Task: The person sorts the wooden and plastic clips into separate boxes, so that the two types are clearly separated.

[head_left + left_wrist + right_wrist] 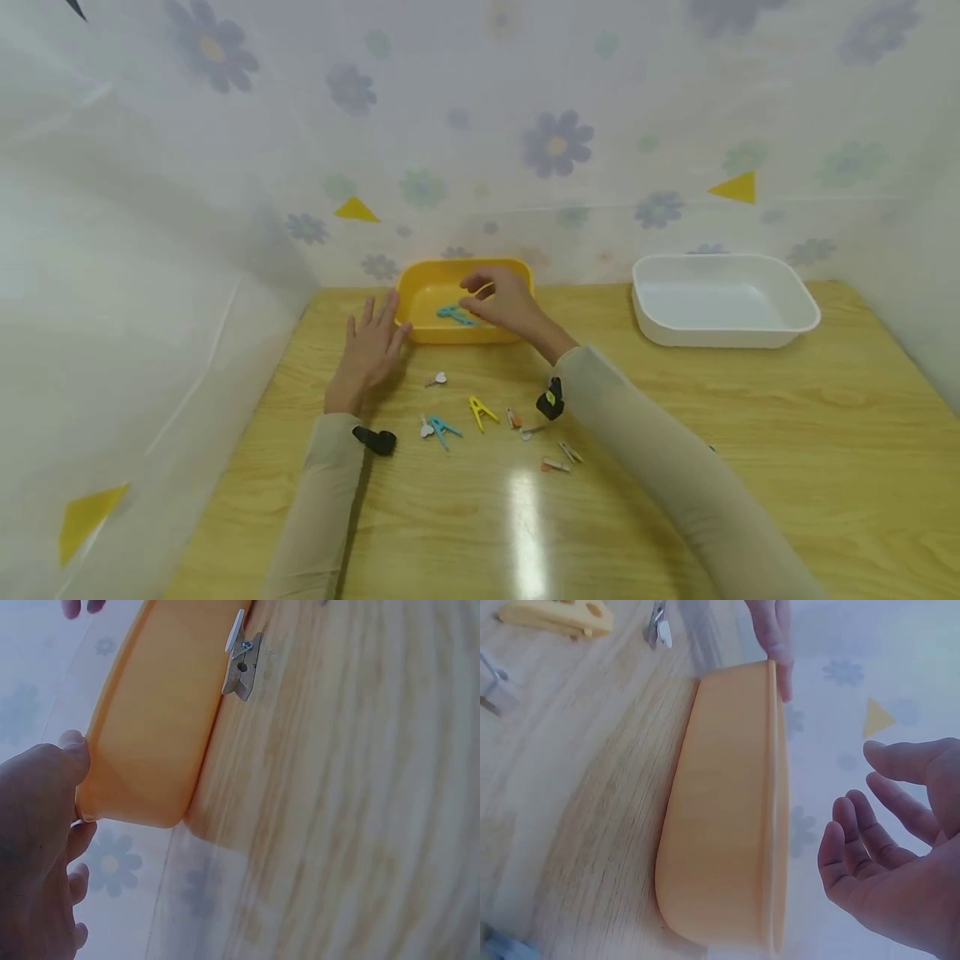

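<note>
Over the yellow basin (pixel 465 335) hangs my right hand (pixel 506 300), its fingers loosely bent and nothing between them, as the right wrist view (pixel 900 847) confirms. Teal plastic clothespins (pixel 453 313) lie on the basin floor under it; how many is unclear. My left hand (pixel 371 346) rests at the basin's left front corner, fingers spread, thumb touching the rim in the left wrist view. Nearby on the table are a blue plastic clothespin (pixel 442 429), a yellow one (pixel 482 412), and a wooden clothespin with a white heart (pixel 241 667) close to the basin's front.
A white basin (pixel 723 337) stands at the back right. Several small wooden clothespins, among them a plain one (pixel 570 452) and an orange-trimmed one (pixel 555 466), lie scattered between my forearms. A flower-patterned sheet (pixel 480 167) hangs behind the table.
</note>
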Tool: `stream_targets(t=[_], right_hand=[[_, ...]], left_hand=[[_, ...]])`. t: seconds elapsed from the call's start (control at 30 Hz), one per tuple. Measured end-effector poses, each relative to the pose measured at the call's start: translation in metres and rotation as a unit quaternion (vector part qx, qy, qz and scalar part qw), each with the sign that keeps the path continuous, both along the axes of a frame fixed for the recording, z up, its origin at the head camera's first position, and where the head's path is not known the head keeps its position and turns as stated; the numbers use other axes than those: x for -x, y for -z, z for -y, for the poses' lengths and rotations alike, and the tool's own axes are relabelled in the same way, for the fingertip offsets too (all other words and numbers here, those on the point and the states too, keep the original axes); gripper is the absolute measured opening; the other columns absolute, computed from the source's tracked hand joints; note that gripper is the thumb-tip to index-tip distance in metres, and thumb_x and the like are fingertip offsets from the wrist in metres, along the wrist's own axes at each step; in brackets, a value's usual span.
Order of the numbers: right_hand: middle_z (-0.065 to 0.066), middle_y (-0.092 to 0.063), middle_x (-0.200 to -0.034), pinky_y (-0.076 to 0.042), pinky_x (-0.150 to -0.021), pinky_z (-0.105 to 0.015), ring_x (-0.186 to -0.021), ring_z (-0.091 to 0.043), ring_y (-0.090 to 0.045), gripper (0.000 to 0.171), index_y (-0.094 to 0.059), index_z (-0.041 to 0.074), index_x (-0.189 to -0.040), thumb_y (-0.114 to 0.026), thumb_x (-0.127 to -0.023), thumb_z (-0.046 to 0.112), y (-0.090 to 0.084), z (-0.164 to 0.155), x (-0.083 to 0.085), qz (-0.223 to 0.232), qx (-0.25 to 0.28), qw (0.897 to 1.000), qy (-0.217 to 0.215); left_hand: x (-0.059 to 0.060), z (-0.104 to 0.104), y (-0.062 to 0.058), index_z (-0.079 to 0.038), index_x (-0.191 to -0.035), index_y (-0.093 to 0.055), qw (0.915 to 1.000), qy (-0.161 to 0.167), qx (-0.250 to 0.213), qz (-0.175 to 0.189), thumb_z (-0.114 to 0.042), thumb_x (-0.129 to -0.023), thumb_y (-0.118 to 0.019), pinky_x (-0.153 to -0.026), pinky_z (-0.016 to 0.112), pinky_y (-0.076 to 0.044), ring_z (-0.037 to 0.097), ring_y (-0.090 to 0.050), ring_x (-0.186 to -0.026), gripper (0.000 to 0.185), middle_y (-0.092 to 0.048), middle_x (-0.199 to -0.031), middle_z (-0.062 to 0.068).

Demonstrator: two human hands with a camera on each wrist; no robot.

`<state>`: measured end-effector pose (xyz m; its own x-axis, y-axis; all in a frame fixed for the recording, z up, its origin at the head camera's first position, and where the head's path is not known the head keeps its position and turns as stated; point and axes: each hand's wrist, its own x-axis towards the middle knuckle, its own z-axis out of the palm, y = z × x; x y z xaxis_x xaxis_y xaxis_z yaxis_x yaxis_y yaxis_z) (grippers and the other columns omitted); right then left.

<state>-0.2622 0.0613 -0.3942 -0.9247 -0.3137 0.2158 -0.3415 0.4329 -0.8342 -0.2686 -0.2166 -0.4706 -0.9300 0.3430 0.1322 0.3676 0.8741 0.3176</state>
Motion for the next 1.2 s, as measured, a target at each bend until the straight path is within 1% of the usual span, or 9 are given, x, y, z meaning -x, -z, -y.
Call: stream_targets(t=[0.1,0.27,0.4,0.5,0.67,0.8,0.93,1.03,1.2], right_hand=[[-0.021,-0.067,-0.121,-0.056,-0.090,-0.040,-0.103,-0.030,-0.066,0.027,-0.070,0.000,-0.120,-0.074,-0.096,0.010,-0.002,-0.006,-0.012,-0.008,0.011,1.000,-0.010],[-0.015,-0.068,-0.120,-0.056,-0.089,-0.040,-0.103,-0.027,-0.066,0.026,-0.071,0.003,-0.120,-0.074,-0.096,0.014,-0.003,-0.014,-0.032,-0.001,0.038,0.999,0.002],[-0.016,-0.069,-0.118,-0.056,-0.090,-0.043,-0.102,-0.028,-0.067,0.024,-0.072,0.003,-0.118,-0.075,-0.096,0.013,-0.001,-0.017,-0.048,-0.014,0.054,0.998,0.010],[-0.016,-0.070,-0.119,-0.057,-0.088,-0.046,-0.101,-0.028,-0.068,0.023,-0.072,0.004,-0.116,-0.075,-0.096,0.013,0.001,-0.018,-0.060,-0.019,0.065,0.998,0.015],[-0.010,-0.071,-0.119,-0.058,-0.083,-0.047,-0.099,-0.024,-0.069,0.025,-0.073,0.007,-0.118,-0.076,-0.095,0.016,0.007,-0.020,-0.082,0.002,0.074,0.997,0.020],[-0.004,-0.071,-0.117,-0.058,-0.080,-0.045,-0.099,-0.020,-0.068,0.025,-0.072,0.010,-0.119,-0.076,-0.096,0.019,0.012,-0.027,-0.096,0.008,0.065,0.997,0.029],[-0.001,-0.071,-0.116,-0.058,-0.079,-0.045,-0.098,-0.019,-0.067,0.024,-0.073,0.012,-0.119,-0.076,-0.096,0.019,0.013,-0.041,-0.104,0.002,0.052,0.997,0.049],[-0.003,-0.071,-0.117,-0.057,-0.081,-0.045,-0.100,-0.021,-0.067,0.025,-0.072,0.012,-0.120,-0.076,-0.096,0.019,0.016,-0.054,-0.107,0.003,0.039,0.998,0.057],[-0.009,-0.070,-0.120,-0.056,-0.084,-0.045,-0.104,-0.025,-0.066,0.029,-0.071,0.009,-0.123,-0.076,-0.096,0.017,0.025,-0.076,-0.111,0.012,0.024,0.997,0.077]], left_hand=[[0.000,-0.001,-0.001,-0.011,-0.166,-0.006,1.0000,0.000,-0.004,0.003,-0.049,-0.112,-0.023,-0.119,0.069,0.000,0.035,0.003,-0.157,0.069,-0.008,-0.172,0.007],[0.001,-0.003,-0.002,-0.010,-0.166,-0.007,0.9999,0.001,-0.009,0.008,-0.046,-0.113,-0.026,-0.119,0.069,0.001,0.035,0.004,-0.157,0.067,-0.006,-0.173,0.006],[0.001,-0.002,-0.001,-0.009,-0.166,-0.008,0.9999,0.002,-0.011,0.008,-0.045,-0.113,-0.026,-0.118,0.070,0.000,0.037,0.003,-0.157,0.067,-0.007,-0.173,0.007],[0.002,-0.001,-0.001,-0.009,-0.166,-0.008,0.9999,0.003,-0.011,0.007,-0.048,-0.112,-0.024,-0.118,0.070,0.000,0.037,0.003,-0.157,0.068,-0.006,-0.173,0.006],[0.004,0.000,0.001,-0.010,-0.166,-0.008,0.9999,-0.001,-0.012,0.007,-0.050,-0.112,-0.022,-0.118,0.070,0.001,0.036,0.003,-0.157,0.069,-0.006,-0.173,0.004],[0.004,-0.001,0.001,-0.009,-0.166,-0.008,0.9999,-0.001,-0.011,0.012,-0.046,-0.113,-0.025,-0.118,0.070,0.000,0.036,0.003,-0.157,0.067,-0.005,-0.172,0.004],[0.004,0.000,0.001,-0.009,-0.166,-0.008,0.9998,0.000,-0.019,0.009,-0.043,-0.113,-0.028,-0.118,0.070,0.000,0.037,0.001,-0.157,0.066,-0.007,-0.172,0.006],[0.003,0.003,0.001,-0.010,-0.166,-0.008,0.9997,-0.002,-0.022,0.006,-0.041,-0.113,-0.030,-0.118,0.070,-0.001,0.040,-0.002,-0.156,0.066,-0.008,-0.172,0.007],[0.000,0.007,0.001,-0.012,-0.166,-0.004,0.9995,0.001,-0.026,0.020,-0.040,-0.113,-0.031,-0.118,0.069,0.003,0.035,0.005,-0.157,0.067,-0.005,-0.173,0.005]])
